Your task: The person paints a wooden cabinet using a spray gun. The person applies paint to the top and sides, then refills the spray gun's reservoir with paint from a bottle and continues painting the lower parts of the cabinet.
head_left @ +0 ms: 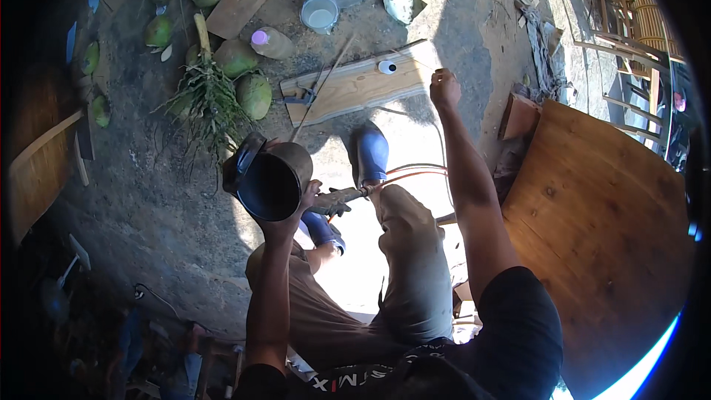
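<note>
Nearer the person than the long, pale wooden board (359, 89), the left hand (290, 218) is holding a black, hollow, rounded shell (270, 184), fingers closing on its side — a grey, rough-surfaced tool (342, 199) is sitting alongside. Off the board's right end, the right hand (445, 91) is making a narrow fist — whether gripping anything, I cannot tell.

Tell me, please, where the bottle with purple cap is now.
In the head view, the bottle is on the ground, high and left of centre, between a green coconut and a small clear container.
</note>
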`<control>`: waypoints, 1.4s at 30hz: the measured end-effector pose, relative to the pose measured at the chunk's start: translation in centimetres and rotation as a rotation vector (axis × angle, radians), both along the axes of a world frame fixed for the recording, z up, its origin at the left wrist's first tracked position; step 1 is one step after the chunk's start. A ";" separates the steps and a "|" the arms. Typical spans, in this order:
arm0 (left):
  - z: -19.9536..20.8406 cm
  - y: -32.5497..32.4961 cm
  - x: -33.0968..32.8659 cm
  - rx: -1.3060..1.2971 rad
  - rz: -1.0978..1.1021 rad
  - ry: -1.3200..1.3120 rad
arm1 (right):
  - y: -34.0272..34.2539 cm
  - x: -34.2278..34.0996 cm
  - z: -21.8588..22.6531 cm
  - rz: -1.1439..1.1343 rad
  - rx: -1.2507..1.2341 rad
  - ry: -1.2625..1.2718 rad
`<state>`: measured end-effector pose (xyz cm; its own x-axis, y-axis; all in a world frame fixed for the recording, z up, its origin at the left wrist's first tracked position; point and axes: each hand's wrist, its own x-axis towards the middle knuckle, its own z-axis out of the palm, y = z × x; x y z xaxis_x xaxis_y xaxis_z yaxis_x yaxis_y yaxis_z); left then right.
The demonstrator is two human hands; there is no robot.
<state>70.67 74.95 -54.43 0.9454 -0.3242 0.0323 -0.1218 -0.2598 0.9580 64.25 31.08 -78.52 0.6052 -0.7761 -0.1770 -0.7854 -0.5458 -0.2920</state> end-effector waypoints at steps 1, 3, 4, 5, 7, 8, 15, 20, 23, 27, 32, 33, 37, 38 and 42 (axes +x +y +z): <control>-1.5 1.0 0.1 -0.060 0.045 0.040 | -0.5 -0.5 -2.4 0.084 0.006 0.059; -3.3 2.2 1.2 0.062 -0.023 -0.050 | -3.0 -0.9 -5.8 0.248 -0.027 0.201; -3.9 2.8 1.3 0.122 -0.040 -0.089 | -3.1 -0.4 -7.1 0.311 -0.100 0.238; -4.6 2.9 1.5 0.097 -0.034 -0.102 | -3.1 -0.2 -8.2 0.331 -0.090 0.275; -6.5 2.6 2.6 0.033 -0.024 -0.138 | -4.0 -0.3 -10.2 0.385 -0.134 0.276; -7.4 2.7 2.9 0.027 0.000 -0.083 | -4.3 0.1 -11.0 0.416 -0.140 0.300; -8.8 0.4 5.8 -0.066 -0.011 -0.064 | -4.4 -0.6 -12.2 0.520 -0.089 0.291; -8.3 -0.8 6.2 -0.178 -0.040 -0.009 | -6.8 -1.7 -11.9 0.448 -0.060 0.399; -8.3 -0.3 5.7 -0.247 0.005 0.002 | -5.6 -3.3 -10.2 0.510 -0.349 0.210; -8.9 0.9 5.9 -0.240 -0.020 0.020 | -3.6 -2.2 0.8 0.280 -0.090 -0.086; -8.6 0.6 6.3 -0.193 -0.041 -0.045 | 4.1 5.8 15.9 0.803 -0.284 -0.375; -9.3 0.9 6.5 -0.135 -0.022 -0.085 | 6.4 8.3 18.0 0.821 -0.270 -0.313; -8.5 1.1 6.2 -0.128 -0.002 -0.087 | 9.0 16.9 17.5 1.066 -0.427 -0.043; -8.5 1.5 6.2 -0.139 0.006 -0.104 | 10.8 19.2 17.4 1.083 -0.509 0.094; -9.1 2.8 6.1 -0.234 0.034 -0.131 | 15.0 26.4 13.5 1.229 -0.573 0.198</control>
<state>76.72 77.75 -63.51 0.9384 -0.2618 0.2255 -0.2437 -0.0389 0.9691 90.65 46.06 -65.07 0.9531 0.2441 -0.1789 0.2859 -0.9201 0.2677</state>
